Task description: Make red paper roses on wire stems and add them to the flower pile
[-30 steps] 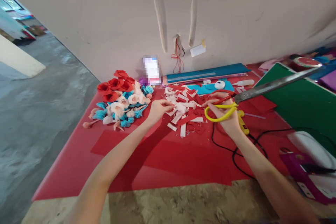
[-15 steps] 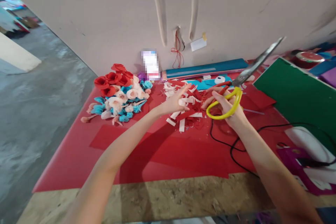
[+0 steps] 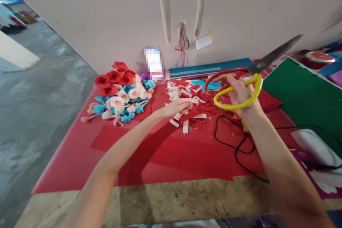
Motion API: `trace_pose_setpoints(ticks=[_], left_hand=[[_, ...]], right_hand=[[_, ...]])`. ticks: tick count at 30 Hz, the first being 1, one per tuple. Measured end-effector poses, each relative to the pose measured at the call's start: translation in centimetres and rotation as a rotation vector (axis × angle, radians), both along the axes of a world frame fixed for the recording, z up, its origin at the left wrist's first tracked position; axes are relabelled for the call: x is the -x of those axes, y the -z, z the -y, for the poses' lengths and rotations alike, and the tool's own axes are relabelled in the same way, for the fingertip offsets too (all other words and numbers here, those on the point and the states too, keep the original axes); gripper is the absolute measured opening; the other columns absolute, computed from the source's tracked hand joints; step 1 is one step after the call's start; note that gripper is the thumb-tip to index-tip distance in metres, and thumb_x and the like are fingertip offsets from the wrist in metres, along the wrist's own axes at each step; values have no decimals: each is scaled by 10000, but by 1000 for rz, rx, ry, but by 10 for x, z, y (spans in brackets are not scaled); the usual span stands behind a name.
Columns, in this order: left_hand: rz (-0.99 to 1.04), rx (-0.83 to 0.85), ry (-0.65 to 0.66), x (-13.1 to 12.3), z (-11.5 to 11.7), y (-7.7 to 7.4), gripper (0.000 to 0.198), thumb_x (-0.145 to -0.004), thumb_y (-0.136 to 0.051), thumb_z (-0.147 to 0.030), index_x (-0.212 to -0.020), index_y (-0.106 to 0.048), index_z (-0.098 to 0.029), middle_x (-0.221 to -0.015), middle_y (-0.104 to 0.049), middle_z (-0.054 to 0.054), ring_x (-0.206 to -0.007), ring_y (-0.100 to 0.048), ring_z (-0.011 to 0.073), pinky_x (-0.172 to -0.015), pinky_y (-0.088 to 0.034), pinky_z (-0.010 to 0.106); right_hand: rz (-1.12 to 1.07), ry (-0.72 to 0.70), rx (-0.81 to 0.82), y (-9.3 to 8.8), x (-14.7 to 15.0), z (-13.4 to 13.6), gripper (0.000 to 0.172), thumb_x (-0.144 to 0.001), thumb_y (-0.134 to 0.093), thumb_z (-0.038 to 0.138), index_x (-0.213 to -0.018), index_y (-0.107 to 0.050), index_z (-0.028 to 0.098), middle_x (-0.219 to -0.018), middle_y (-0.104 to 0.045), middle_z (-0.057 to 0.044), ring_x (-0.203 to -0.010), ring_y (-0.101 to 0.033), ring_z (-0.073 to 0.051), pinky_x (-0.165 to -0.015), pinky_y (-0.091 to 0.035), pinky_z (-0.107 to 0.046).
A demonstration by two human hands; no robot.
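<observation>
My right hand [image 3: 242, 96] holds a pair of scissors [image 3: 259, 66], its fingers in the red and yellow handle loops. The blades point up and right, away from the table. My left hand [image 3: 178, 107] is closed low over a heap of red and white paper scraps [image 3: 184, 91], and a white strip shows at its fingertips. How much paper lies inside the fingers is hidden. Left of that hand lies a bunch of paper flowers [image 3: 117, 101] in red, white, pink and blue.
Flat red paper sheets [image 3: 173, 156] cover the table front. A black cable [image 3: 227, 145] loops beneath my right wrist, beside a partly hidden yellow-orange object [image 3: 244, 126]. A green board [image 3: 301, 96] stands on the right. A phone [image 3: 154, 63] leans against the wall behind a blue roll [image 3: 211, 68].
My left hand has gone from spread fingers to closed over the scraps. My right hand has lifted the scissors up and to the right, uncovering the yellow-orange object near the cable.
</observation>
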State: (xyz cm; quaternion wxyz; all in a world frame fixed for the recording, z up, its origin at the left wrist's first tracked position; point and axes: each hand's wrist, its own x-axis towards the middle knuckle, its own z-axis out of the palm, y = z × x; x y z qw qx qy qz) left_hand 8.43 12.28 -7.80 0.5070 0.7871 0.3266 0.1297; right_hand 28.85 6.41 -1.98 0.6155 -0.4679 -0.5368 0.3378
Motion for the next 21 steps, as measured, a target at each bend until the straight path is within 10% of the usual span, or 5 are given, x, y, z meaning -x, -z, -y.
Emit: trace_pose_setpoints(ticks=[8, 14, 21], left_hand=[[-197, -228, -340, 39, -47, 17, 311, -892, -519, -331, -1138, -535, -141, -1135, -573, 83, -979, -587, 200, -830, -510, 413], [-138, -367, -262, 40, -52, 2, 679, -613, -797, -296, -1232, -529, -230, -1428, -398, 104, -1315, -356, 324, -1069, -299, 482], [107, -445, -335, 33, -56, -12, 555, -944, -305, -401, -1445, -180, -196, -1456, -349, 145, -1300, -412, 234, -1019, -394, 402]], right_hand=[[-38, -2, -10, -14, -13, 5, 101, -728, -526, 244, -689, -607, 197, -802, -629, -48, -751, -529, -156, -704, -444, -314], [-28, 2, 82, -19, -17, 6, 94, -683, -502, 199, -656, -592, 193, -778, -620, -55, -759, -523, -159, -693, -426, -301], [4, 2, 249, -11, -4, 15, 128, -645, -553, 244, -713, -646, 188, -819, -613, -44, -770, -518, -166, -613, -416, -279]])
